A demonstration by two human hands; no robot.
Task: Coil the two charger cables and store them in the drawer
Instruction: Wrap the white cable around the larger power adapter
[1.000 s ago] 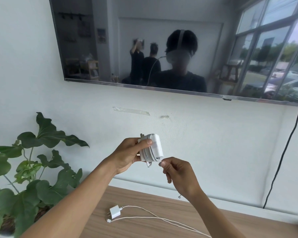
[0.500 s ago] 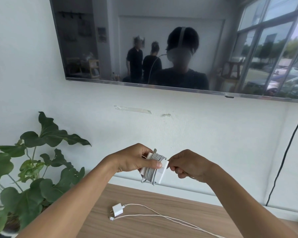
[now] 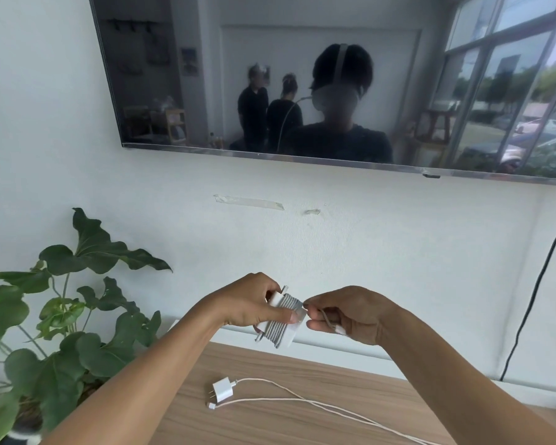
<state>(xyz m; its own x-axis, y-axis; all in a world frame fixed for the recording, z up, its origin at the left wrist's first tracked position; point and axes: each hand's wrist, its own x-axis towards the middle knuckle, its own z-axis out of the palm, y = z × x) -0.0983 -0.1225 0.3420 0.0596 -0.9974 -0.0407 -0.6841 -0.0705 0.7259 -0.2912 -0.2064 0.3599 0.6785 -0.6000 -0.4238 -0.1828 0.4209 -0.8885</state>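
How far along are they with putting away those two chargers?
Done: the first cable is wound round its white brick, gripped by the left hand. In hand: the right hand pinches its loose end. Left: the small charger and second cable lie uncoiled on the wooden top; no drawer shows.

Lower centre: a wall plug (image 3: 222, 389) and its white cable (image 3: 318, 401) lie on the tabletop (image 3: 270, 425), the cable running off toward the lower right. Bare wood shows to their left and behind them, up to the wall (image 3: 398, 252).

Lower left: plant (image 3: 77, 332) leaves crowd the tabletop's left end.

Centre: left hand (image 3: 251, 303) and right hand (image 3: 350, 314) grip a wrapped charger (image 3: 283, 319) in mid-air, with a gap beneath.

Right edge: a black cord (image 3: 540, 274) hangs down the wall.
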